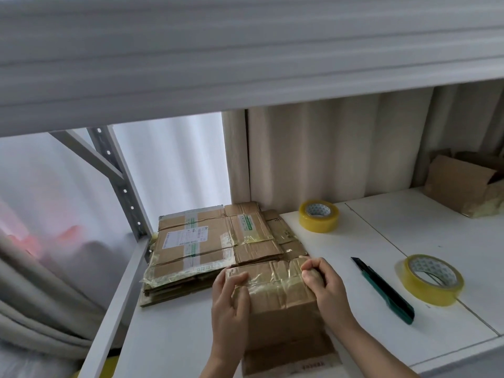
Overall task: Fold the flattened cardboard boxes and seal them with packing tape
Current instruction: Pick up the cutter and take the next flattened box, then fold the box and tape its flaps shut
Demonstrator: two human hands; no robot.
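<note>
Head cam, looking fwd and down, close over white shelf [354, 268], under upper shelf [245, 64]

Surface: we see a white shelf [354, 268].
Left: flat boxes [218, 241], stacked.
Front: box [278, 290].
Right: two tape rolls [318, 215] [433, 279], knife [384, 290].
Far right: open box [461, 184].

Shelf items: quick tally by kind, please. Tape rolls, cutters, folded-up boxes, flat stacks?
Yellow tape rolls: 2
Green utility knife: 1
Folded-up boxes: 2, one held by both hands, one at far right
Stack of flattened boxes: 1
Total: 6
</note>
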